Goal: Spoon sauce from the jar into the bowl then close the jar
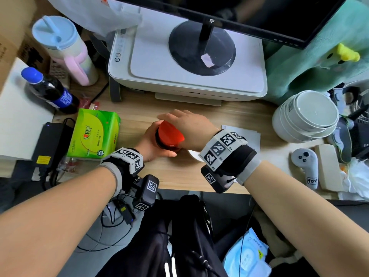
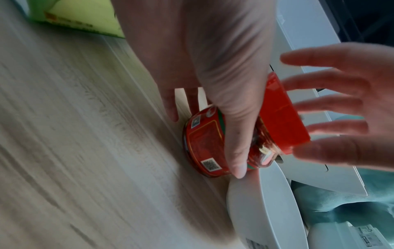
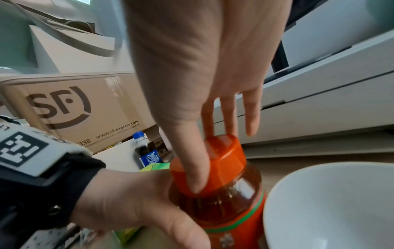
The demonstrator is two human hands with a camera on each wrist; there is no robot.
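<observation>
A wooden desk (image 1: 229, 172) with pale grain fills the middle of the head view. At 12 o'clock a white printer (image 1: 187, 76) stands on it, and the round black foot of a monitor (image 1: 239, 15) rests on the printer lid. At 10 o'clock are a pastel tumbler (image 1: 63, 48) with a pink handle, a dark cola bottle (image 1: 54, 92) with a blue cap, and a cardboard box (image 3: 81, 107) printed "SF". A green tissue pack (image 1: 93, 134) lies at 9 o'clock, beside a black power adapter (image 1: 50, 144). At 3 o'clock stacked white bowls (image 1: 307, 116) sit near a grey controller (image 1: 305, 166). A mint-green plush (image 1: 311, 62) is at 2 o'clock. The light is soft and even.
</observation>
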